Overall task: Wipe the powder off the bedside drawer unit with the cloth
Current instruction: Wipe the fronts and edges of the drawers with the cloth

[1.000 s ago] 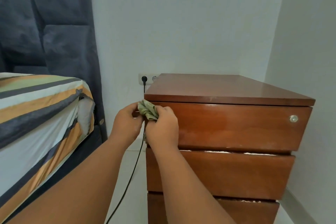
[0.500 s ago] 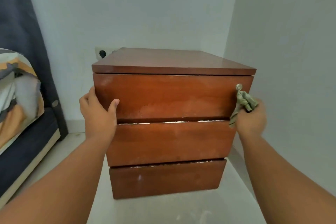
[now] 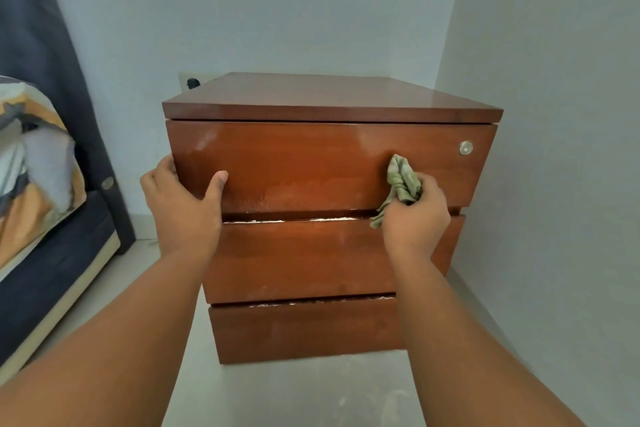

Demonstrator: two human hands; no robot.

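A brown wooden drawer unit (image 3: 311, 163) with three drawers stands in the room's corner. Pale powder smears show on the top drawer's front (image 3: 294, 194), and white powder lies in the gaps between drawers (image 3: 298, 219). My right hand (image 3: 415, 218) grips a crumpled green cloth (image 3: 401, 180) and presses it against the top drawer's front, right of centre, below a round metal lock (image 3: 466, 148). My left hand (image 3: 183, 204) clasps the top drawer's left edge, thumb on the front.
A bed with a striped cover (image 3: 31, 163) and dark base stands at the left, beside a dark curtain (image 3: 41, 45). A wall socket with a plug (image 3: 192, 82) sits behind the unit. The right wall runs close to the unit. Powder specks dot the floor (image 3: 363, 399).
My right hand has swept the cloth from the top drawer's left end to its right edge, then back left onto the front. My left hand took hold of the drawer's left edge.
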